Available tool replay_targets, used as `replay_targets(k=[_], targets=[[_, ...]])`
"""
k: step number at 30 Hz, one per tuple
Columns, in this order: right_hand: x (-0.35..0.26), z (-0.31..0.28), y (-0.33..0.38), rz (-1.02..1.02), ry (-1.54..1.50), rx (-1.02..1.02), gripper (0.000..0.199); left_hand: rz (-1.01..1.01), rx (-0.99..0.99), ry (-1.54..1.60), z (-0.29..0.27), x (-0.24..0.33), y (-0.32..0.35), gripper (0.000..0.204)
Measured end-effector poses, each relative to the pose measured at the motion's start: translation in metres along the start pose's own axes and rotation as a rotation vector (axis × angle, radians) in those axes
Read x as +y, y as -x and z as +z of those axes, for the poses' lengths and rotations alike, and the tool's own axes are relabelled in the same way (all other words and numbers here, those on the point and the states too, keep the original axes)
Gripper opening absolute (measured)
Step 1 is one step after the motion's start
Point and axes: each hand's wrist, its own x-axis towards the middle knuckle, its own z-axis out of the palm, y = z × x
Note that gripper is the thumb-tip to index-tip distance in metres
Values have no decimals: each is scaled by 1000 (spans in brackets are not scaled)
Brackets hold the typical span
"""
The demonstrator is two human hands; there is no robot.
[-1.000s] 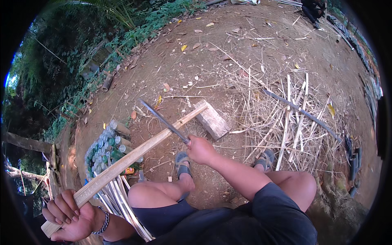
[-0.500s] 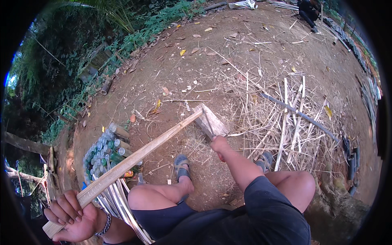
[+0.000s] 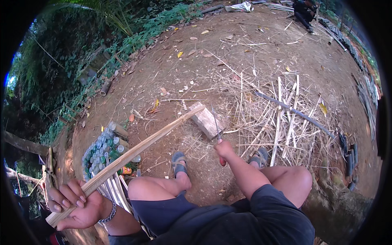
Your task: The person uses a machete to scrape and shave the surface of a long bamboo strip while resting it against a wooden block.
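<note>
My left hand (image 3: 79, 206), with a chain bracelet at its wrist, is wrapped round the lower end of a long bamboo strip (image 3: 139, 151). The strip slants up and away to the right, its far tip at the top end of a short wooden block (image 3: 205, 122) on the ground. My right hand (image 3: 224, 149) grips a knife by its red handle (image 3: 222, 161). The thin blade points away from me, over the block's right side, apart from the strip's tip. Part of the handle is hidden in my fingers.
Bamboo shavings (image 3: 261, 134) and loose strips litter the ground at right, crossed by a grey pole (image 3: 314, 121). Stacked bottles (image 3: 108, 147) stand at left beside more strips (image 3: 115, 192). A person (image 3: 304, 12) sits at the far right. Green plants (image 3: 151, 36) line the far left.
The knife blade has come off the strip's tip and now stands to its right. The strip has turned over to a different face. My right hand has shifted slightly right and nearer.
</note>
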Motion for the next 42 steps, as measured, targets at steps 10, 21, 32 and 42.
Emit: replay_targets(k=[10, 21, 32, 42], targets=[[-145, -41, 151, -480, 7, -103, 23, 1, 107, -69, 33, 12, 31, 49], [-103, -31, 121, -410, 56, -101, 22, -5, 137, -51, 48, 14, 43, 48], [-66, -7, 43, -219, -14, -34, 26, -34, 145, -90, 42, 10, 27, 47], [-64, -2, -11, -195, 0, -92, 33, -151, 23, -99, 21, -2, -8, 63]])
